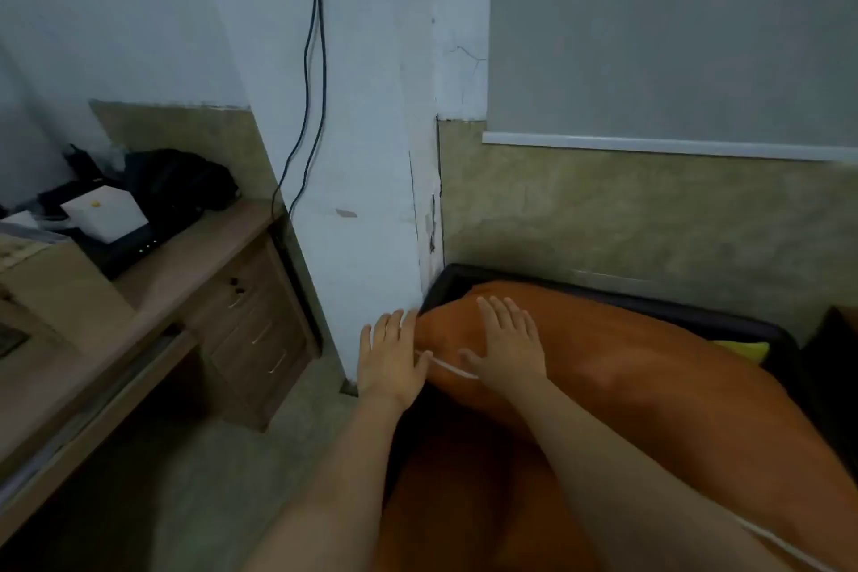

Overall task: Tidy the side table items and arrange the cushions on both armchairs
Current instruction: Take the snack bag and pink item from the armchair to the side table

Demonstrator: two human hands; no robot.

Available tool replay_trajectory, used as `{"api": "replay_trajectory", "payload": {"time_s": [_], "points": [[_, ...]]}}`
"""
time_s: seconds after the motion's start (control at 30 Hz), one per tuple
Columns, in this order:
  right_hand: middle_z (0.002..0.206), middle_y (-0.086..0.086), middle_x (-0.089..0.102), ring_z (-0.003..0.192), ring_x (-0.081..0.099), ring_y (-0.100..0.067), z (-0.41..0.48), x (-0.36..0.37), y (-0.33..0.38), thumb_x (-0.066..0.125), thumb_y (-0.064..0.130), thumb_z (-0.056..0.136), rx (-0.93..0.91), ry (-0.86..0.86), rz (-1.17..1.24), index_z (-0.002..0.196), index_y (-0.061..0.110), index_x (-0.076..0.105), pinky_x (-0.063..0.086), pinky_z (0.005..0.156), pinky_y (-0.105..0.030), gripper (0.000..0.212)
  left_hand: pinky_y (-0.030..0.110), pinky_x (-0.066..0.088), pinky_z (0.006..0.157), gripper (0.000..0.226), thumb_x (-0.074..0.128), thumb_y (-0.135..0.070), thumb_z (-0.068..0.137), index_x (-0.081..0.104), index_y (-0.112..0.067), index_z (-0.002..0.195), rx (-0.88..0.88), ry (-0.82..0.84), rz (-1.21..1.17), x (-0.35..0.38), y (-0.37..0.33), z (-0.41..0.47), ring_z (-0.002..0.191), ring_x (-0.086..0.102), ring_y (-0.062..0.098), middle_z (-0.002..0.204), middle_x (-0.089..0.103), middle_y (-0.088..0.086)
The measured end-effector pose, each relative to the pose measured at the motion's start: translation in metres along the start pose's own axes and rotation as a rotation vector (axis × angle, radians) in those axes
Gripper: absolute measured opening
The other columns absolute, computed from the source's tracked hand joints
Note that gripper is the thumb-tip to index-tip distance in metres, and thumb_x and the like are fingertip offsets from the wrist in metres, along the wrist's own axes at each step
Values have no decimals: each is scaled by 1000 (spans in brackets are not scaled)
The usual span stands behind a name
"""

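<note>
Orange cushion (627, 362): lies across the black armchair (603, 293). Its upper edge runs along the chair's back rim and its left end bulges out toward the corner of the white pillar (371, 153).
Left hand (392, 353): released, fingers straight and together, palm laid flat against the cushion's left end. The fingertips sit just beside the pillar's edge.
Right hand (508, 344): released, fingers spread, pressing flat on top of the cushion near that same end. It grips nothing.
White strip (448, 367): thin, and crosses the cushion between the two hands. I cannot tell what it is.
Yellow item (743, 346): only a sliver peeks out between the cushion's far edge and the chair's right back corner.
Chair fit: its left back corner is tight against the pillar and its back is close to the wall.
Open floor (260, 478): a bare strip between the armchair's left side and the wooden desk (209, 246), narrowing toward the pillar.
Desk: the drawer front (260, 330) faces that strip. A black bag (181, 186) and a white box (107, 211) sit on top, back from the edge.
Cables (311, 84): hang down the pillar's face behind the desk.
</note>
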State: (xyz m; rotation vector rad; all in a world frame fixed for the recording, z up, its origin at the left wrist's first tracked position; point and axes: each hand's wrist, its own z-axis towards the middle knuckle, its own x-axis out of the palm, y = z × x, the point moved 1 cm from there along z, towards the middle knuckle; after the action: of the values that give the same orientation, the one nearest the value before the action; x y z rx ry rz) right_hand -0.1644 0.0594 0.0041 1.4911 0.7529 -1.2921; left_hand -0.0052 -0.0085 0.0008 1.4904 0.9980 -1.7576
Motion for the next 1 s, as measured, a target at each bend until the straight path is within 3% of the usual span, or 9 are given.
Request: {"api": "replay_trajectory", "payload": {"time_s": [0.2, 0.47, 0.7, 1.0], "points": [[160, -1, 5, 147, -5, -19, 69, 21, -5, 46, 56, 90, -44, 74, 18, 152, 20, 4, -3, 118, -38, 83, 41, 7, 119, 65, 34, -48, 97, 11, -20, 152, -82, 27, -39, 24, 27, 67, 145, 13, 21, 158, 17, 3], [159, 1, 14, 147, 3, -17, 107, 73, 10, 50, 58, 87, -96, 145, 38, 152, 21, 11, 2, 120, -38, 84, 43, 14, 117, 66, 44, -44, 95, 18, -18, 150, -104, 129, -119, 71, 69, 91, 143, 18, 24, 156, 23, 5], [151, -3, 33, 141, 24, -20, 127, 122, 41, 59, 51, 85, -142, 175, 95, 148, 20, 24, 12, 117, -35, 78, 40, 14, 115, 69, 47, -43, 94, 16, -18, 150, -111, 225, -95, 104, 124, 95, 142, 20, 25, 156, 22, 6], [159, -3, 13, 147, -3, -21, 169, 183, 72, 59, 65, 78, -142, 259, -208, 150, 17, 15, -16, 114, -41, 97, 40, 11, 116, 70, 41, -49, 95, 13, -18, 151, -28, 302, -69, 148, 171, 115, 144, 17, 22, 157, 20, 5]]}}
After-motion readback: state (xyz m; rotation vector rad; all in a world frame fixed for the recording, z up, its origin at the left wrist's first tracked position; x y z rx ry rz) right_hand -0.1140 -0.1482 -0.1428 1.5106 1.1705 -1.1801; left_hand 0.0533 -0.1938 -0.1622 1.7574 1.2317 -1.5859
